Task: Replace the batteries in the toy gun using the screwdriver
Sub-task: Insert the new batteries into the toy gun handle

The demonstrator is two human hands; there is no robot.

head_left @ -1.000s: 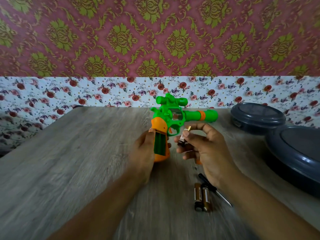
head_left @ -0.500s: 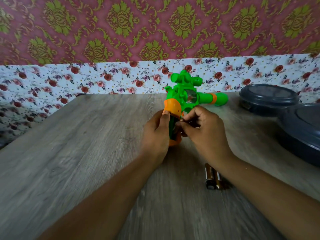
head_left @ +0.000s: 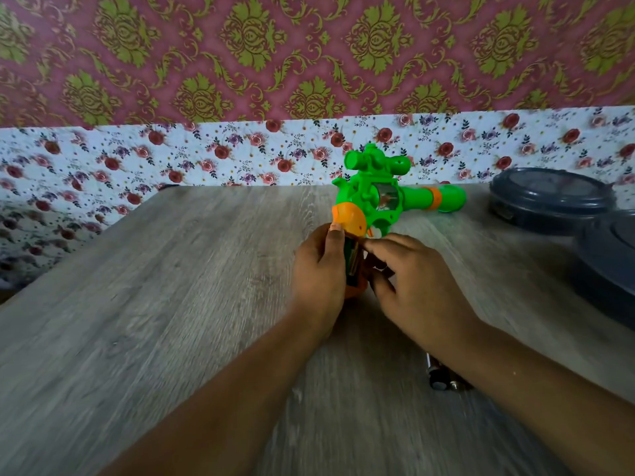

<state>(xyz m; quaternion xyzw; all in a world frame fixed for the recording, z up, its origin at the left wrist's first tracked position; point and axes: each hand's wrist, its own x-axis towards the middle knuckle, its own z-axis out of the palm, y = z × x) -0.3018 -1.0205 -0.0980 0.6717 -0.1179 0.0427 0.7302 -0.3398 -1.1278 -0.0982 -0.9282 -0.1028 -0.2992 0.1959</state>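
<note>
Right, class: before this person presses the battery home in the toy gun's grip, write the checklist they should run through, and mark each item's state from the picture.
1. Toy gun held steady: ok, left hand grips the handle, butt on the table.
2. Battery compartment open: ok, cover off.
3. Battery at the slot: ok, right hand fingers press it there.
4. Polarity correct: cannot tell, too blurred.
5. Fully seated: cannot tell, fingers hide it.
6. Spare batteries within reach: ok, on the table under the right forearm.
</note>
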